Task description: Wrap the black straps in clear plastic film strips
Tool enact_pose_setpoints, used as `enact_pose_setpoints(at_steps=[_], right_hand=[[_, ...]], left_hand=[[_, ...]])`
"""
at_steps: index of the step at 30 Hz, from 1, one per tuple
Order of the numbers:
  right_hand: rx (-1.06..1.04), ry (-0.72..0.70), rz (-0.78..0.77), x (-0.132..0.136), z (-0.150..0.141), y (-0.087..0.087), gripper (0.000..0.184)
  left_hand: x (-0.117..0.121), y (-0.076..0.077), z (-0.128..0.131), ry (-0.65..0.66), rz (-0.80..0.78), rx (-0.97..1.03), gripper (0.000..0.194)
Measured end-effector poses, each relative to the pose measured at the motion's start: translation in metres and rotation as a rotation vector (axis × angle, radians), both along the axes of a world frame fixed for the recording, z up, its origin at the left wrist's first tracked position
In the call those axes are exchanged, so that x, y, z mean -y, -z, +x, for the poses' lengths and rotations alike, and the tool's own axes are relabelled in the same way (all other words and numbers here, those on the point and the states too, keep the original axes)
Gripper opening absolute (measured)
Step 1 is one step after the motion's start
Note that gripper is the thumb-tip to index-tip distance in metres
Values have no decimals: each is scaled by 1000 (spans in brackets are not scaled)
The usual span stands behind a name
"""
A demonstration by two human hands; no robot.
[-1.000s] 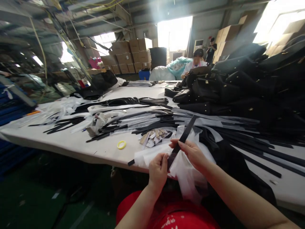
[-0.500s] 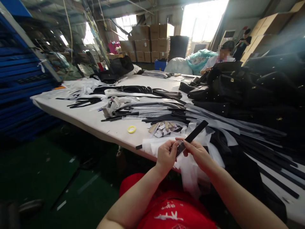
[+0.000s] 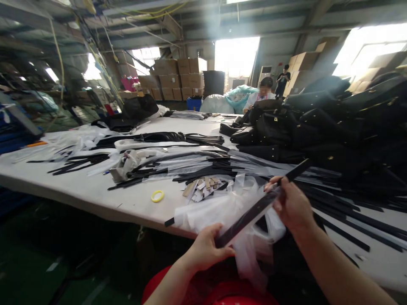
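Observation:
I hold a long black strap [image 3: 254, 209] slantwise over the near edge of the white table [image 3: 95, 195]. My left hand [image 3: 205, 250] pinches its lower end, fingers closed. Higher and to the right, my right hand [image 3: 291, 203] grips the strap, and the upper end sticks out beyond the fingers. Crumpled clear plastic wrapping [image 3: 222, 209] lies under and between my hands. Just beyond it sits a small pile of paper scraps [image 3: 202, 186].
Many black straps [image 3: 190, 165] and plastic sleeves lie across the table. A yellow ring [image 3: 157, 195] lies near the front edge. Black bags [image 3: 318, 123] are heaped at the right. A seated person [image 3: 263, 91] and a standing person [image 3: 282, 78] are far back by stacked cartons [image 3: 178, 78].
My hands have drawn apart along the strap: the left went down toward me, the right up and to the right, so more bare strap shows between them. The camera view swung about.

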State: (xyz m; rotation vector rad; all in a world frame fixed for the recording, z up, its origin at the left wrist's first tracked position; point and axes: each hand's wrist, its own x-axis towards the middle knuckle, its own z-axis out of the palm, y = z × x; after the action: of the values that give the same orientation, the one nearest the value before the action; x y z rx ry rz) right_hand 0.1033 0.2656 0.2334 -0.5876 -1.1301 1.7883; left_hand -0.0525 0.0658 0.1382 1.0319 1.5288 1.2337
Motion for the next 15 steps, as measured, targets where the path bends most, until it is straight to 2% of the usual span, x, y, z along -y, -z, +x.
enact_pose_setpoints(at_steps=[2, 3, 5, 6, 8, 10, 12, 14, 15], right_hand=[[-44, 231, 28, -34, 36, -22, 23], [-66, 350, 33, -50, 54, -31, 30], [-85, 488, 33, -80, 84, -46, 40], [-75, 528, 31, -93, 95, -51, 44], [-22, 570, 33, -120, 106, -59, 46], [44, 612, 38, -147, 104, -64, 46], [102, 645, 42, -175, 97, -65, 45], [179, 664, 26, -198, 92, -59, 41], [232, 666, 11, -205, 93, -53, 36]], left_hand=[[13, 10, -13, 22, -64, -130, 36], [17, 12, -22, 11, -91, -182, 32], [15, 7, -42, -50, -114, -318, 21], [8, -2, -53, -94, -107, -425, 15], [-19, -31, -77, -183, -68, -714, 8], [-61, -72, -99, -254, -33, -1022, 21], [-110, -113, -116, -327, -24, -1232, 29], [-152, -142, -126, -377, 3, -1362, 53], [-167, -148, -127, -417, 2, -1402, 67]])
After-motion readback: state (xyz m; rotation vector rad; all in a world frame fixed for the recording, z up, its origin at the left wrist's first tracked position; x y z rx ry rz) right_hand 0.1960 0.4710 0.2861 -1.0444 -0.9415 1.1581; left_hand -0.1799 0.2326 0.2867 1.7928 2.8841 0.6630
